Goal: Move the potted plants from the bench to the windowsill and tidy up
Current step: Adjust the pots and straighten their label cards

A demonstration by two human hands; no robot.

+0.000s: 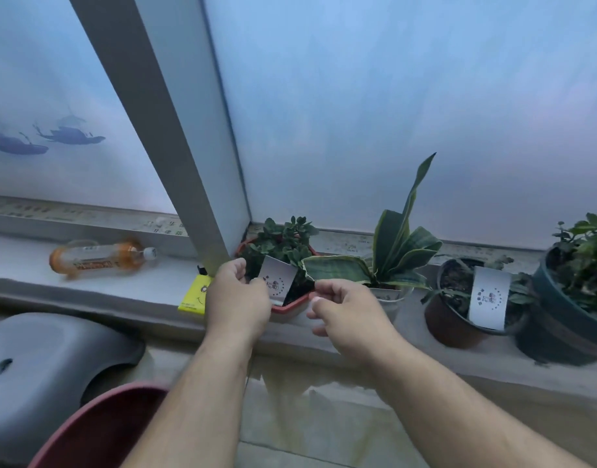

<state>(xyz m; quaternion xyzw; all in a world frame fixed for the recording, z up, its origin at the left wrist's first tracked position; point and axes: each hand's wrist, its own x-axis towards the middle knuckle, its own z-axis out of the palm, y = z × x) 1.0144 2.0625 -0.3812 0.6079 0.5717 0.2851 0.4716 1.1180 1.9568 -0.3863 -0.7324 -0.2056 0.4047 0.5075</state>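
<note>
Far left of the hands, a clear plastic bottle with an orange label (99, 256) lies on the pale stone windowsill (30, 265). The left hand (236, 300) pinches a glossy white paper tag (277, 280) standing in the red plastic hexagonal pot (292, 304). The right hand (349, 315), fingers curled, grips that pot's rim. Further right sit a white pot (390, 298), a brown round pot (451, 322) and a dark pot (560, 325).

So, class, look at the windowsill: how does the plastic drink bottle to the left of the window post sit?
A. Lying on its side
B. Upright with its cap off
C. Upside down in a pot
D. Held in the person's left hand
A: the bottle lies on its side on the windowsill, cap towards the window post, away from both hands.
</note>
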